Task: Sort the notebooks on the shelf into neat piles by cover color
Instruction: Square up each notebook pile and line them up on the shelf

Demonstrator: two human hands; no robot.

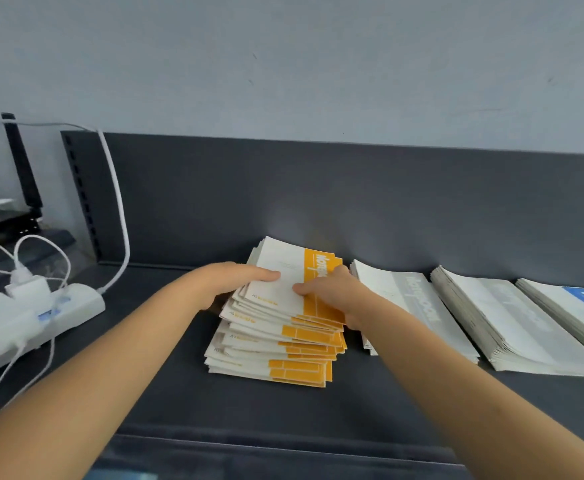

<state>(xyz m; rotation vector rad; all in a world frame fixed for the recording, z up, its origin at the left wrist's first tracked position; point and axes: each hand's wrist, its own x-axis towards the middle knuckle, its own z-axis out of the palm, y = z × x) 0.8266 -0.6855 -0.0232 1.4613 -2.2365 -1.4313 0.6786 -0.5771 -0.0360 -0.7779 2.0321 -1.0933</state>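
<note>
On the dark shelf, in the head view, the orange pile is found at the middle, fanned and skewed, with its lower notebooks slid toward the near side. Its upper notebooks are gripped from both sides. The left hand has its thumb laid on the top cover and its fingers hidden past the left edge. The right hand has its thumb on top and its fingers curled over the right edge. To the right, a grey pile, a second grey pile and a blue pile are noted, lying squarer. A power strip lies at the left. Squaring of the orange pile is judged to be in hand. Next, the edges should be pressed inward until flush, with the lower notebooks kept from sliding further.
</note>
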